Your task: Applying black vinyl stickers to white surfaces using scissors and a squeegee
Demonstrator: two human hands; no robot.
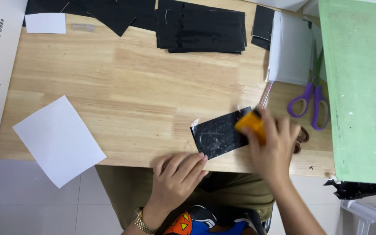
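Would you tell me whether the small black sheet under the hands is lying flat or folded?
Flat: the black sheet lies spread on the wooden table, one corner slightly lifted.

Orange scraper (250,123), black glossy sheet (217,137)

wooden table (122,82) | black sheets (205,30) | white paper (57,139) | purple scissors (310,102) | green mat (362,87)

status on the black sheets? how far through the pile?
Done: cannot tell; no finished batch is clearly set apart. In hand: the right hand presses an orange scraper onto one black sheet at the table edge, while the left hand rests at its near corner. Left: a stack of black sheets waits at the far side.
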